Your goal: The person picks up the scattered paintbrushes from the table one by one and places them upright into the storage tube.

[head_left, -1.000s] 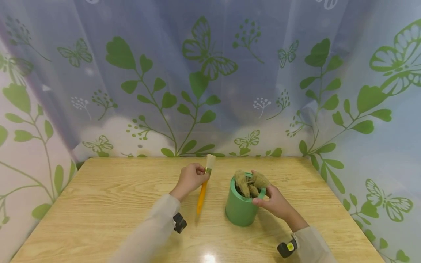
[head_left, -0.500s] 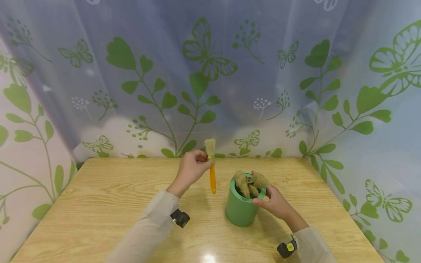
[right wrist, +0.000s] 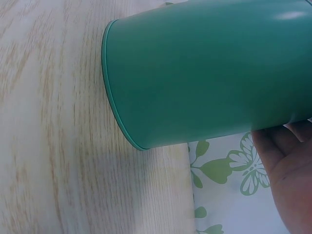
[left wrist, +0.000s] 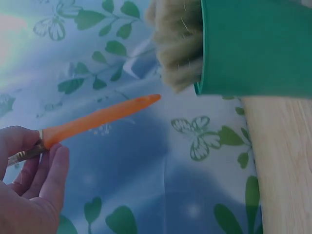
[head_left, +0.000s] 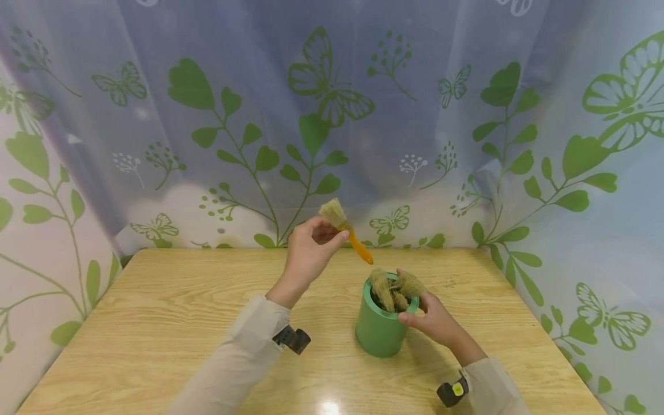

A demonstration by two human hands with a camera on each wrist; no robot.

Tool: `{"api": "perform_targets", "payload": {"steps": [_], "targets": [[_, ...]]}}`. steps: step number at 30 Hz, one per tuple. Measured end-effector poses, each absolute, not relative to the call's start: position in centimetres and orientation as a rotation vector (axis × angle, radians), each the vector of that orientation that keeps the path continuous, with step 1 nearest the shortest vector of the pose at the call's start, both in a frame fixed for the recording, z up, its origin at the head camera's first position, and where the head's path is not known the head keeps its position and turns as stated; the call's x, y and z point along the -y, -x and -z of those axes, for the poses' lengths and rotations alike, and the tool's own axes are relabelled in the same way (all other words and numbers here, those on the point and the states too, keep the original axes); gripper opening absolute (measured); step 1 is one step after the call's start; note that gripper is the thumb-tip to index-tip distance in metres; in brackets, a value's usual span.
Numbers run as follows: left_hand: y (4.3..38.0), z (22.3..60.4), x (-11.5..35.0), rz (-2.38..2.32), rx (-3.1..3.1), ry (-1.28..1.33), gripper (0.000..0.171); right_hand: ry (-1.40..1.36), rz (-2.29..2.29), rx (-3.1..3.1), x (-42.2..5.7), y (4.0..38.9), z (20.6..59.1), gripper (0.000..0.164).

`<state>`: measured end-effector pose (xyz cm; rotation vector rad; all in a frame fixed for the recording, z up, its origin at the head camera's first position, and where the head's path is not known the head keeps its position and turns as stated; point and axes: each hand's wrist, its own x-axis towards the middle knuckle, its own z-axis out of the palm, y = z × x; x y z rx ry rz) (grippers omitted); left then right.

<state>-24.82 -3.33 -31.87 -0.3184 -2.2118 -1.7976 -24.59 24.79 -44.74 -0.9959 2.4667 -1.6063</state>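
Observation:
My left hand pinches a paintbrush near its metal collar, up off the table. Its pale bristles point up and left, and the orange handle slants down to the right, its end above and apart from a green cylindrical pot. That pot stands upright on the table. Several tan, bristly tufts stick out of its mouth; whatever lies below them is hidden. At the pot's right side my right hand grips the rim, thumb at the front. The right wrist view shows its fingers against the pot wall.
A light wooden table carries the pot, and its far edge meets a curtain printed with green leaves and butterflies. The curtain also runs along both sides. Each wrist wears a small black camera.
My left hand has raised the paintbrush from near the table. The handle has swung from pointing down-left to pointing down-right, towards the pot. My right hand and the pot have stayed put.

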Motion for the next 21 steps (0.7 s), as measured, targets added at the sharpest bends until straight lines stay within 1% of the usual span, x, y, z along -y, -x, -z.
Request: {"api": "perform_targets", "payload": {"steps": [7, 18, 21], "targets": [[24.3, 31.5, 1.1, 1.793, 2.233, 0.448, 0.016, 1.014, 1.606, -2.460, -24.8, 24.5, 44.6, 0.075], [24.4, 33.0, -1.7, 1.660, 2.337, 0.547, 0.013, 0.977, 1.625, -2.458, -24.7, 24.5, 44.8, 0.073], [24.5, 33.4, -2.3, 1.594, 2.398, 0.565, 0.015, 0.964, 1.619, -2.462, -24.7, 24.6, 44.8, 0.073]]}}
